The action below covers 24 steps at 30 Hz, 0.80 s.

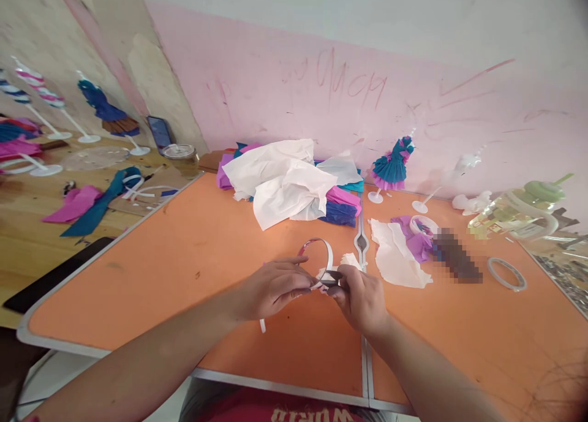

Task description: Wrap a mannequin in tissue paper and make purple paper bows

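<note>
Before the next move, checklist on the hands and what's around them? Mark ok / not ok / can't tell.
1. Left grip on the white loop: ok, fingertips at its lower part.
2. Right grip on the dark tool: ok, pinched between thumb and finger.
3. Tool apart from loop: cannot tell, they overlap in this view.
4. White strip end below the left grip joined to the loop: cannot tell, hand hides it.
5. Area by the right grip free of scraps: not ok, white scrap just beyond it.
6. Paper pile away from both hands: ok.
</note>
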{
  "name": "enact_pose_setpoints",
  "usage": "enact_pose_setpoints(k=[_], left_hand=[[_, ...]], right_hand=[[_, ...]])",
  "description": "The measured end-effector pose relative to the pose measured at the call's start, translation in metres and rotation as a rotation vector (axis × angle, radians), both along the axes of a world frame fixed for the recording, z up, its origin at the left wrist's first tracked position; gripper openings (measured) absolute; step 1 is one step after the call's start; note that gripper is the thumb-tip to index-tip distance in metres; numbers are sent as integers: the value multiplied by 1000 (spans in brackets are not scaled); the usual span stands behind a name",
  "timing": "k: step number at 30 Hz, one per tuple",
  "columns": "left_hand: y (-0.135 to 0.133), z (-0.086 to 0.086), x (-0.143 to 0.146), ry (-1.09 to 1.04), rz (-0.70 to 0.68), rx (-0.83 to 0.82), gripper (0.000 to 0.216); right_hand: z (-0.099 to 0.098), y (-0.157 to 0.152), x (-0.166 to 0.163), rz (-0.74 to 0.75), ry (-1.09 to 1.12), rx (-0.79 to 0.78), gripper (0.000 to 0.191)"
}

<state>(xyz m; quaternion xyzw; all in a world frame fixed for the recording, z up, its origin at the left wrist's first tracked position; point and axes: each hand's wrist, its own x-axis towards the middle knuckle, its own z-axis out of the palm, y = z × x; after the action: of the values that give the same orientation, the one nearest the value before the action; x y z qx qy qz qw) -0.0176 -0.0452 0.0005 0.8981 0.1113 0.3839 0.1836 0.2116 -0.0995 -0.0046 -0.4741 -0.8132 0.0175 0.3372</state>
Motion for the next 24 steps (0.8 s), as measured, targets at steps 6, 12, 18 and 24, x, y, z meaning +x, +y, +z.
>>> enact_pose_setpoints(k=[6, 12, 18, 24], left_hand=[[1, 1, -2, 8, 10, 30, 20], [1, 6, 2, 111, 100, 242, 24], [14, 15, -19, 59, 337, 204, 46], [32, 15, -37, 80, 406, 175, 30]], right_hand=[[10, 4, 8, -36, 355, -167, 37], [32, 7, -3, 204, 627, -675, 35], [50, 31, 59, -490, -146, -254, 17], [28, 56, 157, -873, -613, -267, 39]])
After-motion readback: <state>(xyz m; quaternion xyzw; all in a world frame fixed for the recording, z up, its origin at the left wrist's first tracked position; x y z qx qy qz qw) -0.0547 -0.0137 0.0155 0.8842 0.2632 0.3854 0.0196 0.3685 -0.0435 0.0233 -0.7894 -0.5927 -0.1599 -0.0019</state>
